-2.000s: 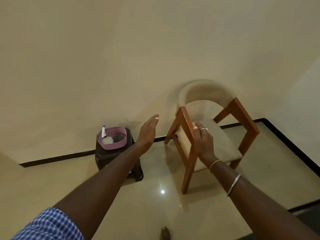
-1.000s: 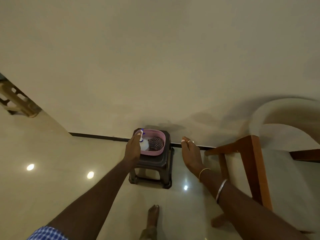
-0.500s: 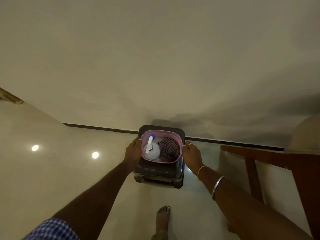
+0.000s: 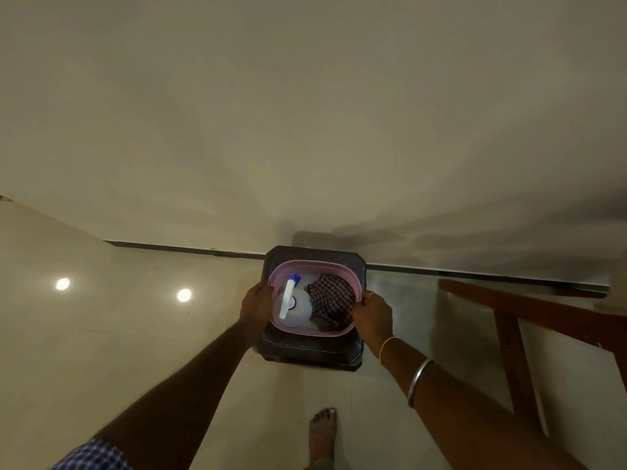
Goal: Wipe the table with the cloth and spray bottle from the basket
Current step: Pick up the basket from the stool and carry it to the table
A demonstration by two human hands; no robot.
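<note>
Nearest us, one bare foot [image 4: 322, 432] stands on the floor [image 4: 101, 351]. Our left hand [image 4: 257, 305] and right hand [image 4: 372, 315] each close on opposite rims of the basket [image 4: 315, 264], which sits on one dark stool [image 4: 281, 347] by the wall [image 4: 305, 113]. Inside lie one spray bottle [image 4: 291, 300] on the left and one cloth [image 4: 330, 301] on the right. We judge a level, even lift best, so the bottle does not roll. One wooden frame [image 4: 515, 320] stands to the right.
</note>
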